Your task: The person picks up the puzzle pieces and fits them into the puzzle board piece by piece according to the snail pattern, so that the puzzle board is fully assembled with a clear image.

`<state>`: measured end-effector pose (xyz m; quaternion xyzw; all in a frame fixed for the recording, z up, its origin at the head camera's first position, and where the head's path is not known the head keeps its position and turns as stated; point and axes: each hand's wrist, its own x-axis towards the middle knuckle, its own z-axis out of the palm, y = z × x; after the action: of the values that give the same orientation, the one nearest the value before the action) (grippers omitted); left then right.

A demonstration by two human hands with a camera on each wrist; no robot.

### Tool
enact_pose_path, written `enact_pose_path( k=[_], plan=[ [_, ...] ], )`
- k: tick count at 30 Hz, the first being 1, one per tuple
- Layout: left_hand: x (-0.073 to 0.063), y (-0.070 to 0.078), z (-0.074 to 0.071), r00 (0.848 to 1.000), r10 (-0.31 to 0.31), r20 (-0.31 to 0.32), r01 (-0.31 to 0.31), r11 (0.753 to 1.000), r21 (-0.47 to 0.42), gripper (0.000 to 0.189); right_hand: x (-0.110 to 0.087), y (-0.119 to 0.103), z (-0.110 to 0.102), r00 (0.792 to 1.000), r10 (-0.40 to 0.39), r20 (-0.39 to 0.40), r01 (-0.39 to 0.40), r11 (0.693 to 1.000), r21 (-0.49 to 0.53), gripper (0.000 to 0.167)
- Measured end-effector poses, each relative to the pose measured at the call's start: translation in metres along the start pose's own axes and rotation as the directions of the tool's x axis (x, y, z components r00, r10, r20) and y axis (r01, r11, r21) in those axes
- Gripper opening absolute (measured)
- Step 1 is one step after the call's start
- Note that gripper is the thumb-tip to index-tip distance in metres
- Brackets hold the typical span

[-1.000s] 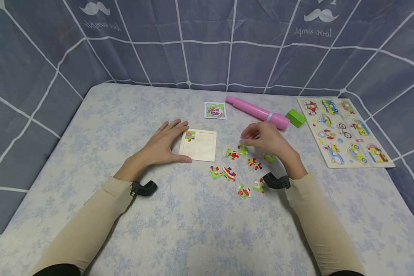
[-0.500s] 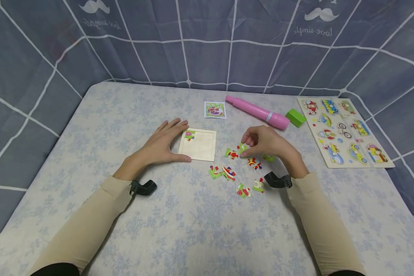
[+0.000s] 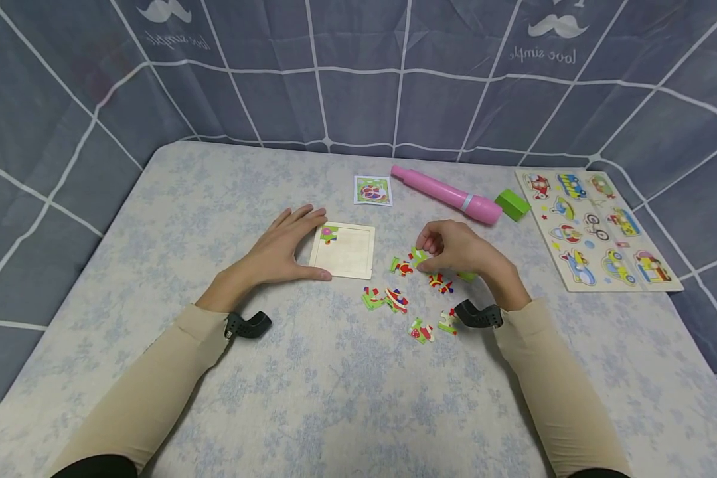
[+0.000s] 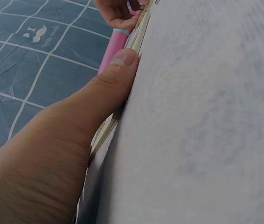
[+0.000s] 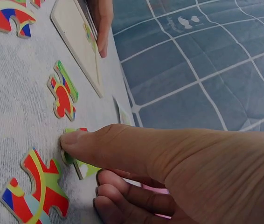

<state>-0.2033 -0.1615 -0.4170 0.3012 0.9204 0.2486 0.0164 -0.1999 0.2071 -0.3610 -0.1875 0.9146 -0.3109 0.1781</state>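
Note:
My left hand [image 3: 283,252] spans the left side of a pale wooden puzzle tray [image 3: 352,255], thumb along its near edge and fingers at its far left corner. A green jigsaw piece with a pink patch [image 3: 329,234] lies in the tray's upper left corner. To the right, my right hand [image 3: 457,249] pinches a green jigsaw piece [image 5: 89,170] at the table; in the right wrist view the thumb covers part of it. Around it lie a red-and-green piece [image 5: 63,95], a red, yellow and blue piece [image 5: 38,184], and several more nearer the front.
Behind the tray lies a small picture card [image 3: 372,191]. A pink tube-like stick [image 3: 445,192] and a green block [image 3: 512,204] are at the back right. A large board with vehicle pictures [image 3: 597,232] occupies the table's right side.
My right hand has come down and slightly toward me onto the green piece, its thumb moving to the piece's near side. The left hand and tray have stayed in place.

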Motion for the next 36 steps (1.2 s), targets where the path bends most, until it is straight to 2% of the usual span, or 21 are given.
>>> enact_pose_path(
  k=[7, 15, 21, 27, 36],
  plan=[
    [0.000, -0.001, 0.000, 1.000, -0.003, 0.006, 0.003, 1.000, 0.005, 0.113, 0.002, 0.001, 0.002, 1.000, -0.014, 0.007, 0.014, 0.999, 0.039, 0.033],
    [-0.001, -0.001, 0.000, 1.000, 0.000, 0.004, 0.000, 1.000, 0.000, 0.113, 0.005, 0.007, 0.003, 0.996, -0.086, 0.034, 0.079, 0.980, 0.182, 0.034],
    [-0.001, 0.000, 0.000, 1.000, 0.003, 0.001, -0.003, 1.000, -0.001, 0.113, 0.007, 0.007, 0.006, 0.994, -0.100, 0.047, 0.087, 0.971, 0.224, 0.032],
    [0.000, 0.001, 0.000, 1.000, 0.001, -0.002, -0.001, 1.000, -0.002, 0.113, 0.009, 0.008, 0.009, 0.995, -0.095, 0.010, 0.089, 0.961, 0.263, 0.021],
    [0.000, 0.002, -0.002, 1.000, 0.004, -0.005, -0.004, 1.000, -0.001, 0.113, 0.014, 0.007, 0.016, 0.992, -0.106, -0.065, 0.121, 0.939, 0.323, 0.017]
  ],
)
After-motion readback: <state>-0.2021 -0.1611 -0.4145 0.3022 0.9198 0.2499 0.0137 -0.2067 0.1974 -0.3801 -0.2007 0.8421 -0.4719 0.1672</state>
